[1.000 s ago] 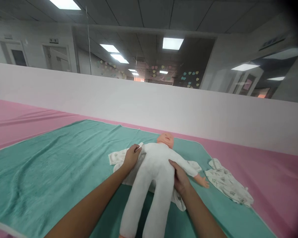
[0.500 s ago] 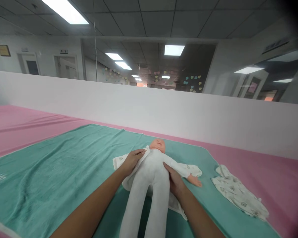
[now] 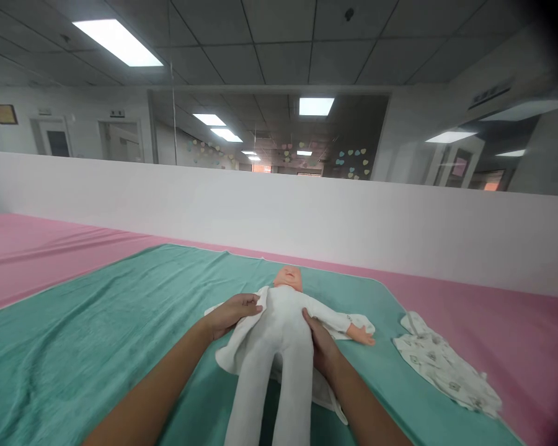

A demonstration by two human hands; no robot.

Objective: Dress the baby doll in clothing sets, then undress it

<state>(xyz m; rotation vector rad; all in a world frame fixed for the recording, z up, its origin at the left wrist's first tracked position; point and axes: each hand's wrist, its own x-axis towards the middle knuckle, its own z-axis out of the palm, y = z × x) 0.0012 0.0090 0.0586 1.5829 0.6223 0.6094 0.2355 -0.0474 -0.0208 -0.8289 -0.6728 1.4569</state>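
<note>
A baby doll (image 3: 281,334) with a white cloth body and a peach head lies on its back on a teal towel (image 3: 97,334). Under it is spread a white printed garment (image 3: 242,350). My left hand (image 3: 232,311) pinches the garment's edge at the doll's left shoulder, fingers closed on the cloth. My right hand (image 3: 320,347) rests against the doll's right side at the waist, fingers curled around the body and the cloth beneath. The doll's bare hand (image 3: 363,337) sticks out to the right.
A second white printed garment (image 3: 441,368) lies crumpled at the towel's right edge. The towel covers a pink sheeted surface (image 3: 493,322). A low white partition (image 3: 307,217) runs across behind, with glass and a corridor beyond.
My left hand has drawn the garment's edge over the doll's left shoulder and arm, folding it inward. My right hand stays at the doll's side. The camera has tilted slightly.
</note>
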